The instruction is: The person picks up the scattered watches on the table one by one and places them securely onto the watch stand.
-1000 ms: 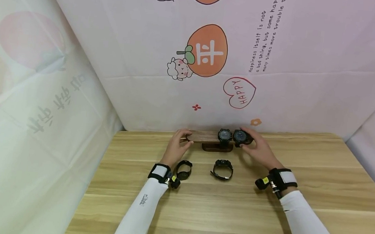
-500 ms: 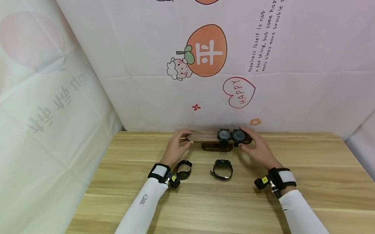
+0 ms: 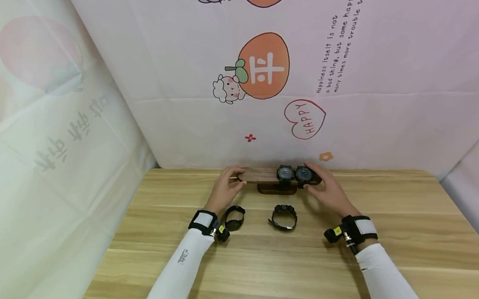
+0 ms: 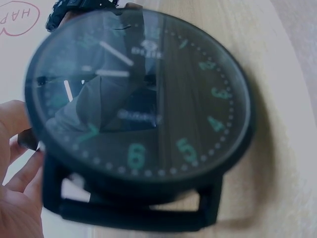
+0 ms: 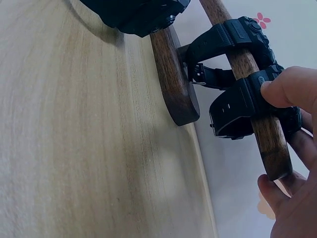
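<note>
A dark wooden watch stand [image 3: 258,174] stands at the table's back edge, its bar raised over a short base [image 3: 277,189]. My left hand [image 3: 224,189] grips the bar's left end between thumb and fingers. Two black digital watches hang strapped round the right half, side by side. My right hand [image 3: 331,190] holds the outer watch [image 3: 304,174], thumb on its strap in the right wrist view [image 5: 253,94], fingers behind and partly hidden. The bar's right end [image 5: 277,161] shows past that strap. Touching or nearly touching the outer one is the inner watch [image 3: 285,173].
Two more black watches lie on the wooden table [image 3: 254,274] in front of the stand: one [image 3: 234,225] beside my left wrist, one [image 3: 284,209] in the middle. The left one's numbered dial [image 4: 143,114] fills the left wrist view. A printed cloth [image 3: 173,129] hangs close behind.
My right hand and the two strapped watches have shifted slightly left along the bar. The left hand, the stand and the loose watches have stayed in place.
</note>
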`<state>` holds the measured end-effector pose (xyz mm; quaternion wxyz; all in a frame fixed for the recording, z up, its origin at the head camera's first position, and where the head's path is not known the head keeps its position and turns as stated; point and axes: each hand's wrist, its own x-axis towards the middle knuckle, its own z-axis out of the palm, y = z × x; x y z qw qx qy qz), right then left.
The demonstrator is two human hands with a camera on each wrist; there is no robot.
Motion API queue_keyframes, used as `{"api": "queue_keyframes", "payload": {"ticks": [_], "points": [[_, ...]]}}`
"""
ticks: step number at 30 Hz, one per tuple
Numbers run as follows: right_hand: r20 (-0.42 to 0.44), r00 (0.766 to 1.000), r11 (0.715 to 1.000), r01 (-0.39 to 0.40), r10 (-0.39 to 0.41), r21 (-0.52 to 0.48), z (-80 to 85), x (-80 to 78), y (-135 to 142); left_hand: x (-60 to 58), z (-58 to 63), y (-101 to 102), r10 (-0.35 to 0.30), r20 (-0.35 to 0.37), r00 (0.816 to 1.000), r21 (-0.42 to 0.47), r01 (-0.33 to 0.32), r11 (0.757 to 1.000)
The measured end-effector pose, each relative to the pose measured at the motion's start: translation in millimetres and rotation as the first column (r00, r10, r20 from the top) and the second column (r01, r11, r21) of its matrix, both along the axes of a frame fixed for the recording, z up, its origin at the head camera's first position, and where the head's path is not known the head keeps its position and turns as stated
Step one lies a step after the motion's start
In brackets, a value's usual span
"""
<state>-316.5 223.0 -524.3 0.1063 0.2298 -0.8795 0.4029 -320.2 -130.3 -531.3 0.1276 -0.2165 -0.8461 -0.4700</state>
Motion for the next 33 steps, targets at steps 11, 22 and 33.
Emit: {"api": "queue_keyframes", "payload": {"ticks": [11,22,33], "points": [[0.005,1.000,1.000,0.004,-0.004,-0.009,0.0,2.2,0,1.4,0.6,1,-0.005,-0.024,1.000,-0.023,0.005,1.000],[0.039,0.999,0.999,0.033,-0.033,0.013,4.3,4.9,0,6.1,2.7,0,-0.006,-0.015,1.000,-0.088,0.005,0.996],[0.011,0.998,0.998,0.058,-0.058,0.005,6.0,11.9,4,13.0,4.3,2,0.069,-0.114,0.991,-0.116,-0.082,0.990]]}}
